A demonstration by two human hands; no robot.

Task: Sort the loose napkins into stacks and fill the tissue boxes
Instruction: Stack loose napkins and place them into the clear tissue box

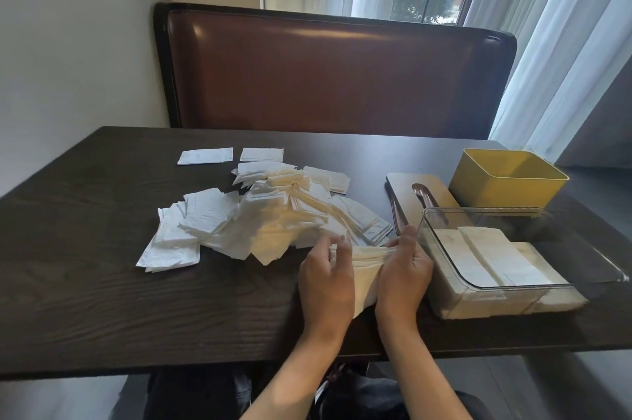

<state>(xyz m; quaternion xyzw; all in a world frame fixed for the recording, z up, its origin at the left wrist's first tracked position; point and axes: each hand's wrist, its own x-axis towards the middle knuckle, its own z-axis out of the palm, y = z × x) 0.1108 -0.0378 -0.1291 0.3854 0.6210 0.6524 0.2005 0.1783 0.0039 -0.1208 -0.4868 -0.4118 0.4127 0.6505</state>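
Nearest the table edge, the left hand (326, 277) and the right hand (405, 277) hold a small stack of napkins (366, 269) between them, fingers curled round its two ends, seemingly squaring it up just above the dark table (102, 300). Just beside the right hand stands a clear tissue box (444, 224), already holding neat rows of folded napkins that reach its near wall, so this box looks close to full, though how deep the layers go cannot be told. Beyond the hands, toward the middle of the table, lies the loose pile of napkins (260, 218), spread wide and untidy, and it is still large; most of the sorting appears to remain. Past the clear box, a flat lid (407, 187) lies on the table with a yellow box (506, 180) resting partly on it; that box shows an empty interior from this angle, so it has yet to be filled. Farther back, two single napkins (205, 156) lie flat, side by side and apart from the pile. Behind the table stands a brown bench back (335, 77), with curtains (554, 26) at the window.
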